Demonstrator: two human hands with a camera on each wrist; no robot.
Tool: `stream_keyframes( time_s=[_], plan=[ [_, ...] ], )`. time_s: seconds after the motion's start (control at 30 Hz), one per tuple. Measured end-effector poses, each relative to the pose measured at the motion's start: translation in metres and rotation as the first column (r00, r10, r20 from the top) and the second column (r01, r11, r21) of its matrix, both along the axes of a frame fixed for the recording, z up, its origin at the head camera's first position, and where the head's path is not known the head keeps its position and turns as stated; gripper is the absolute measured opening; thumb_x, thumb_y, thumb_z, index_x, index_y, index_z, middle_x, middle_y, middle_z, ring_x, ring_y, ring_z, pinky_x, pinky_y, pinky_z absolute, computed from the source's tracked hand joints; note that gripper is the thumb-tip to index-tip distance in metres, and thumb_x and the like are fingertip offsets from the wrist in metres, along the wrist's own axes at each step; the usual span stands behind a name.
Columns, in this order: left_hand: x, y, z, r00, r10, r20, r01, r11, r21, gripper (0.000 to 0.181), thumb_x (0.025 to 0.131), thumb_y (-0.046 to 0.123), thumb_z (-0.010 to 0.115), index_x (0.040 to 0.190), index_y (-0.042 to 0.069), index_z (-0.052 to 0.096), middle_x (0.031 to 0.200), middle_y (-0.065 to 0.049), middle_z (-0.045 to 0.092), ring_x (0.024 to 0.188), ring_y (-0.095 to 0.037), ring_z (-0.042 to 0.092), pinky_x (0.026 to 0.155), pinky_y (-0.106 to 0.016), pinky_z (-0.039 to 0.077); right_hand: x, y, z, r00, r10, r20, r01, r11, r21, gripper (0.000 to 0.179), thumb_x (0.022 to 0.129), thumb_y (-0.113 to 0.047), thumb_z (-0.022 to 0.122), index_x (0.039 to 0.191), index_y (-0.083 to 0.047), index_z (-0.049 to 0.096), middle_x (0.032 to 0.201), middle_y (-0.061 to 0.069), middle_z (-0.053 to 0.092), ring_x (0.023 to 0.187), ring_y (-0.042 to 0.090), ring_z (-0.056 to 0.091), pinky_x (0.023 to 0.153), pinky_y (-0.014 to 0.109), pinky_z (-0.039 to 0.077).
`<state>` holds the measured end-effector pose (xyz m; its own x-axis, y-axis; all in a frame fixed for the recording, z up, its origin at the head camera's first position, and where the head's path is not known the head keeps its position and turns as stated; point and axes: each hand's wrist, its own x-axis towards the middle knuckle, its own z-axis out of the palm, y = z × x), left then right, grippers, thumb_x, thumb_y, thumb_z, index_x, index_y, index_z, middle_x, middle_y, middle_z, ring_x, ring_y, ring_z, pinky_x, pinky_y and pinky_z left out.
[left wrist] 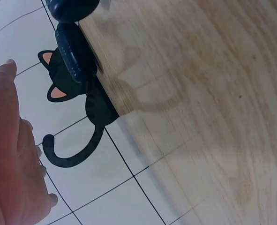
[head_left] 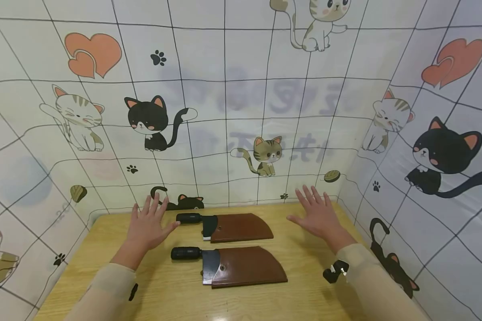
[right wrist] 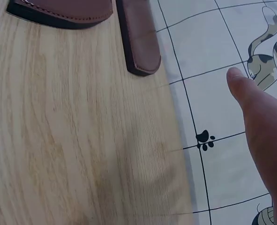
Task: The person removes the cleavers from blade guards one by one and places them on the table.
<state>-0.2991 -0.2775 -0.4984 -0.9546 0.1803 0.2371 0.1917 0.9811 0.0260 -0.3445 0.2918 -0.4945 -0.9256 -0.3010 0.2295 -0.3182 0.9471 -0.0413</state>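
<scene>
Two cleavers in brown leather sheaths lie flat on the wooden table, one behind the other. The rear cleaver (head_left: 241,227) and the front cleaver (head_left: 247,267) both have black handles pointing left, with a strip of blade showing beside each sheath. My left hand (head_left: 147,225) is held over the table with its fingers spread, its thumb close to the rear cleaver's handle (left wrist: 75,51). Over the table's right side, my right hand (head_left: 316,214) also has its fingers spread, to the right of the sheath tips (right wrist: 140,37). Neither hand holds anything.
The light wooden table (head_left: 144,290) meets a white wall covering (head_left: 209,58) printed with cats, hearts and black grid lines. That covering also rises along the left and right sides. A dark wrist strap piece (head_left: 335,271) sits at my right sleeve.
</scene>
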Motion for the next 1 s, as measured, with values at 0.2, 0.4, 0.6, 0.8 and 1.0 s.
stream_keyframes(
  time_s=[0.2,0.4,0.6,0.8,1.0],
  plan=[
    [0.005,0.005,-0.003,0.999,-0.033,-0.013,0.033,0.999,-0.018,0.097,0.107,0.073,0.053,0.175,0.009,0.030,0.182,-0.023,0.018,0.167,-0.048,0.016,0.128,-0.077,0.011,0.008,-0.002,-0.004,1.000,0.017,-0.026,-0.017,1.000,0.010,0.109,0.100,-0.084,0.053,0.178,-0.013,0.024,0.182,0.021,0.015,0.168,0.048,0.010,0.131,0.070,0.004],
    [0.015,0.012,-0.011,0.996,-0.082,-0.043,0.081,0.997,-0.017,0.096,0.106,0.071,0.057,0.175,0.010,0.032,0.180,-0.023,0.023,0.165,-0.048,0.022,0.127,-0.077,0.015,0.020,-0.006,-0.010,0.998,0.050,-0.027,-0.051,0.998,-0.022,0.107,0.099,-0.081,0.058,0.177,-0.013,0.028,0.182,0.023,0.018,0.168,0.048,0.012,0.132,0.069,0.005],
    [0.025,0.016,-0.016,0.993,-0.109,-0.054,0.110,0.994,0.010,0.097,0.104,0.072,0.061,0.175,0.013,0.033,0.178,-0.021,0.031,0.161,-0.048,0.031,0.126,-0.077,0.018,0.035,-0.017,-0.021,0.991,0.126,-0.054,-0.130,0.988,-0.083,0.106,0.097,-0.074,0.069,0.174,-0.009,0.035,0.180,0.022,0.026,0.165,0.049,0.021,0.130,0.069,0.019],
    [0.036,0.023,-0.016,0.989,-0.130,-0.075,0.133,0.991,0.034,0.096,0.102,0.071,0.064,0.173,0.014,0.037,0.174,-0.021,0.038,0.157,-0.048,0.039,0.122,-0.076,0.028,0.047,-0.027,-0.028,0.976,0.203,-0.078,-0.211,0.971,-0.112,0.104,0.097,-0.075,0.070,0.173,-0.013,0.038,0.177,0.020,0.033,0.162,0.048,0.030,0.126,0.069,0.030],
    [0.041,0.030,-0.020,0.983,-0.161,-0.091,0.167,0.984,0.060,0.093,0.101,0.067,0.070,0.171,0.012,0.042,0.169,-0.023,0.044,0.154,-0.050,0.042,0.120,-0.074,0.034,0.056,-0.035,-0.031,0.973,0.225,-0.057,-0.232,0.960,-0.159,0.101,0.098,-0.075,0.069,0.174,-0.017,0.038,0.176,0.018,0.036,0.161,0.048,0.033,0.122,0.072,0.033]
  ],
)
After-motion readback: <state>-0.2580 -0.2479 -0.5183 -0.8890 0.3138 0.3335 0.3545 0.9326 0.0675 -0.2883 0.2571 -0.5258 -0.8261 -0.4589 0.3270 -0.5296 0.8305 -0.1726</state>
